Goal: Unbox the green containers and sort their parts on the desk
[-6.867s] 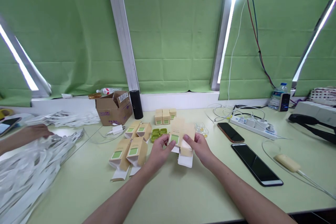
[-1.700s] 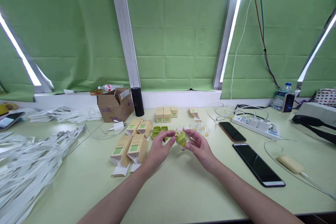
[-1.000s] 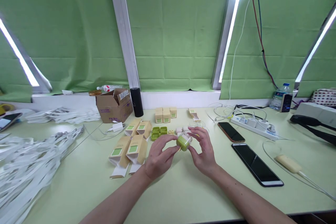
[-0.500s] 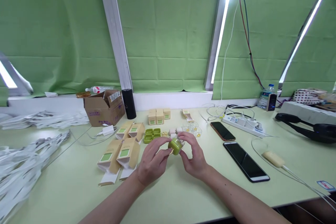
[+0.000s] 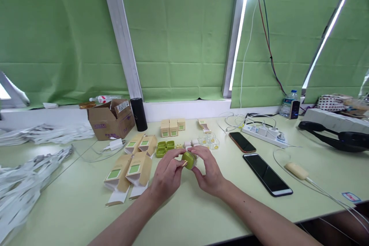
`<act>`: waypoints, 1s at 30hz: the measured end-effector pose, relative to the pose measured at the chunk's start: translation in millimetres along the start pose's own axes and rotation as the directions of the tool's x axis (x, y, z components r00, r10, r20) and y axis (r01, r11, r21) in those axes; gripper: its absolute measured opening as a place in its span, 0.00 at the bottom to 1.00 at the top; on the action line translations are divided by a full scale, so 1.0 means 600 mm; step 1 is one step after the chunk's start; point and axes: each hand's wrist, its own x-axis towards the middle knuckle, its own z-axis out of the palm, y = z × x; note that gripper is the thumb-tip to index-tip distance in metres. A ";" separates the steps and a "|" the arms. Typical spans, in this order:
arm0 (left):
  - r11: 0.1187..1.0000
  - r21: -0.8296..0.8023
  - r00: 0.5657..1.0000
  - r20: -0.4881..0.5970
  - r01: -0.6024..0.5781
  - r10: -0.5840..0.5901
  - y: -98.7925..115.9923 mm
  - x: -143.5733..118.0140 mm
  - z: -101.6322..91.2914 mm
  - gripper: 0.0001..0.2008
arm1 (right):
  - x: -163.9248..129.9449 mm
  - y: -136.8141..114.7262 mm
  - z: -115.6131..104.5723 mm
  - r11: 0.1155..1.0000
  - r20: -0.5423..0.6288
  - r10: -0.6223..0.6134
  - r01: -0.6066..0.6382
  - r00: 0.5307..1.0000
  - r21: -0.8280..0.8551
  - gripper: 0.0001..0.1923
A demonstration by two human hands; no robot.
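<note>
Head view: both hands meet above the pale green table (image 5: 201, 215), near centre. Left hand (image 5: 167, 175) and right hand (image 5: 209, 171) pinch a small green case (image 5: 188, 160) between them; the case sits at the fingertips, left thumb and fingers on its left side, right fingers curled over its right and top. Case held just off the tabletop, clear part on its right edge, detail too small to tell. Just beyond the hands: green trays (image 5: 163, 148), clear lids (image 5: 210, 142). Left of the hands: open tan cartons (image 5: 129, 169) lying flat. Far: three small standing boxes (image 5: 172, 127), cardboard box (image 5: 111, 119), black cylinder (image 5: 138, 113). Right: two phones (image 5: 266, 173), power strip (image 5: 262, 132).
</note>
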 end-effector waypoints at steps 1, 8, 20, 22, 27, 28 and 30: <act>1.000 -0.002 1.000 0.001 0.005 -0.005 0.000 0.001 0.000 0.13 | 0.001 0.000 -0.001 1.000 0.000 0.005 -0.005 1.000 0.001 0.37; 0.997 -0.015 0.997 0.009 0.071 -0.070 -0.007 0.000 0.003 0.10 | 0.002 -0.001 0.000 0.997 0.025 0.071 -0.070 0.997 -0.029 0.35; 0.758 -0.285 0.774 -0.079 0.587 -0.629 -0.027 -0.014 0.007 0.09 | -0.005 0.025 -0.009 0.957 -0.043 0.290 -0.291 0.956 -0.014 0.28; 0.646 -0.399 0.677 -0.079 0.651 -0.732 -0.037 -0.010 0.005 0.14 | -0.003 0.023 -0.011 0.945 -0.043 0.327 -0.328 0.944 0.001 0.26; 0.486 -0.490 0.525 -0.068 0.723 -0.848 -0.051 0.000 -0.002 0.21 | 0.008 0.020 -0.020 0.919 -0.091 0.385 -0.373 0.918 0.128 0.23; 0.473 -0.490 0.512 -0.064 0.732 -0.857 -0.051 0.001 -0.002 0.21 | 0.010 0.024 -0.022 0.909 -0.103 0.399 -0.377 0.911 0.179 0.22; 0.461 -0.493 0.500 -0.060 0.738 -0.864 -0.050 0.001 -0.003 0.21 | 0.014 0.035 -0.031 0.881 -0.123 0.429 -0.385 0.895 0.273 0.19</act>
